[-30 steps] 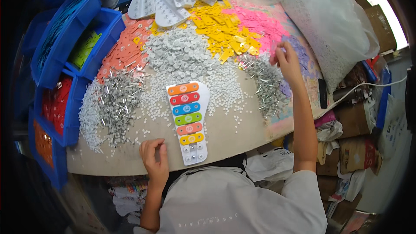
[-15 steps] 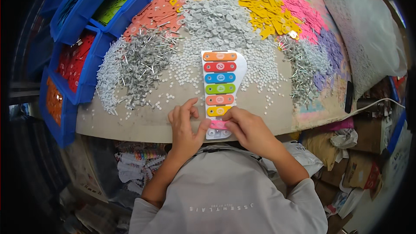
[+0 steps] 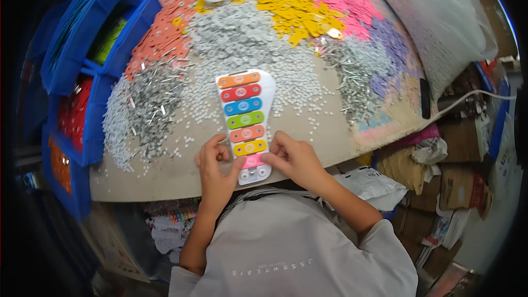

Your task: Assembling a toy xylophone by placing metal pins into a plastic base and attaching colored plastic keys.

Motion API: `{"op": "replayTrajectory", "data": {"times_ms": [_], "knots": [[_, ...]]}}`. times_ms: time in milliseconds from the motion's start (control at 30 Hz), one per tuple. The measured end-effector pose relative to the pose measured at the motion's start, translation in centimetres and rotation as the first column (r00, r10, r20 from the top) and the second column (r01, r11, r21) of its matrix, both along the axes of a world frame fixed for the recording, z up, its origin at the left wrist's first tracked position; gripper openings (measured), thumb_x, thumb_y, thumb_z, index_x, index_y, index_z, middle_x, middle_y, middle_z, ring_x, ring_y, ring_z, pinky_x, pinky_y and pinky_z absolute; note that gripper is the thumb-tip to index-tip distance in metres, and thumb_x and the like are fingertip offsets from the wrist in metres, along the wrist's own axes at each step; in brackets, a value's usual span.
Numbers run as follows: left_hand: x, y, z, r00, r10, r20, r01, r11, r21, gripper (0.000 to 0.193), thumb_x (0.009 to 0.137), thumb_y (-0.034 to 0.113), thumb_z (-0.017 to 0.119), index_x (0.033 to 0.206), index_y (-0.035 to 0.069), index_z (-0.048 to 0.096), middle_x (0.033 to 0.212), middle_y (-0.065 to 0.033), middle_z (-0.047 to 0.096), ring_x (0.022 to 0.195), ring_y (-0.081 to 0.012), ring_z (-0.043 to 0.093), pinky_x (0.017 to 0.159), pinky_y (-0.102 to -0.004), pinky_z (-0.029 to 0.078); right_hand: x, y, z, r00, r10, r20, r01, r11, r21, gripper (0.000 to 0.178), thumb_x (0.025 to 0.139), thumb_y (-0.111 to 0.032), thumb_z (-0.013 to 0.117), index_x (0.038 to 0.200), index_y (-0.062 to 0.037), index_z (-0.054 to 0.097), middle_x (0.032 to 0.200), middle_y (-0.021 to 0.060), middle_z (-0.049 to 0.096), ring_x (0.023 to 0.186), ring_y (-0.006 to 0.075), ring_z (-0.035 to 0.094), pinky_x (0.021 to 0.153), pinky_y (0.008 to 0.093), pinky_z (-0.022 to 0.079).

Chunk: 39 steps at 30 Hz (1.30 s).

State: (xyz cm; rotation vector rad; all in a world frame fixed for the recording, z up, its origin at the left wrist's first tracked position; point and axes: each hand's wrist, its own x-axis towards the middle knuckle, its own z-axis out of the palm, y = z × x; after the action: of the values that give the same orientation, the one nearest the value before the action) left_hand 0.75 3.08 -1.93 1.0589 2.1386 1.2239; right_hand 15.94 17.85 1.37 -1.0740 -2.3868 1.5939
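A white toy xylophone board [image 3: 268, 91] lies on the table in front of me, crossed by a column of coloured bars. From far to near they run orange [image 3: 238, 80], red, blue [image 3: 243, 105], green, salmon, yellow [image 3: 250, 147] and pink. The pink bar [image 3: 253, 161] sits nearest me, above two round white pegs [image 3: 253, 174]. My left hand [image 3: 214, 162] has its thumb on the pink bar's left end, its fingers curled. My right hand [image 3: 297, 159] presses its thumb on the right end, the index finger bent above the board.
Beyond the board lie heaps of white washers [image 3: 231, 36], metal pins [image 3: 159, 99], yellow pieces [image 3: 297, 5], pink pieces [image 3: 341, 0] and purple pieces [image 3: 388, 44]. Blue bins [image 3: 93, 126] line the left side. A big translucent bag [image 3: 440, 27] stands at the right, near a white cable [image 3: 467, 96].
The view has shifted, so the board and heaps appear further left and the board tilted. My right index finger has lifted off the board; both thumbs stay at the pink bar.
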Motion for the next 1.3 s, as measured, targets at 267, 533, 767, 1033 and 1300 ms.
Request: {"op": "replayTrajectory", "data": {"times_ms": [267,533,767,1033,1300], "knots": [[1.3,-3.0,-0.7,0.984,-0.097,-0.148,0.105,0.993,0.045,0.098,0.057,0.028,0.095,0.138,0.003,0.045,0.096,-0.0076,0.054,0.091,-0.0247,0.049,0.091,-0.0405,0.037,5.8,9.0,1.9,0.863,-0.499,-0.078,0.476,0.751,0.458,0.014,0.097,-0.017,0.059,0.101,-0.0047,0.064,0.083,0.0165,0.065,0.079,0.0351,0.065,0.071,0.0408,0.050],[1.6,-2.3,-1.4,0.988,-0.064,-0.141,0.066,0.998,0.008,0.096,0.059,0.025,0.095,0.139,0.004,0.045,0.094,-0.0059,0.054,0.091,-0.0235,0.050,0.092,-0.0409,0.035,15.7,18.2,-2.1,0.822,-0.565,-0.070,0.393,0.474,0.788,0.012,0.091,-0.008,0.063,0.101,-0.0019,0.066,0.101,0.0133,0.065,0.099,0.0342,0.062,0.084,0.0426,0.050],[1.5,-2.3,-1.5,0.986,-0.095,-0.137,0.092,0.995,-0.028,0.099,0.059,0.012,0.094,0.143,0.004,0.041,0.112,-0.0100,0.051,0.104,-0.0233,0.048,0.092,-0.0354,0.044,15.9,19.1,-2.4,0.903,-0.429,0.004,0.220,0.470,0.855,0.012,0.090,-0.010,0.066,0.099,-0.0024,0.066,0.099,0.0129,0.064,0.097,0.0334,0.062,0.080,0.0410,0.051],[1.1,-2.8,-1.0,0.995,-0.056,-0.081,0.061,0.996,0.065,0.093,0.064,0.021,0.092,0.141,0.002,0.043,0.098,-0.0069,0.054,0.096,-0.0240,0.049,0.094,-0.0395,0.038,15.4,19.7,-2.2,0.899,-0.436,-0.048,0.174,0.255,0.951,0.008,0.097,-0.010,0.058,0.095,-0.0027,0.057,0.087,0.0142,0.062,0.085,0.0304,0.063,0.070,0.0402,0.050],[0.7,-4.1,-2.0,0.985,0.130,0.118,-0.143,0.984,0.109,0.052,0.094,0.013,0.064,0.140,-0.001,0.043,0.095,-0.0075,0.058,0.097,-0.0228,0.051,0.094,-0.0377,0.039,4.8,5.0,5.2,0.986,-0.125,-0.107,0.139,0.982,0.131,0.013,0.101,-0.010,0.053,0.112,-0.0042,0.059,0.075,0.0059,0.054,0.069,0.0136,0.054,0.066,0.0290,0.045]]}}
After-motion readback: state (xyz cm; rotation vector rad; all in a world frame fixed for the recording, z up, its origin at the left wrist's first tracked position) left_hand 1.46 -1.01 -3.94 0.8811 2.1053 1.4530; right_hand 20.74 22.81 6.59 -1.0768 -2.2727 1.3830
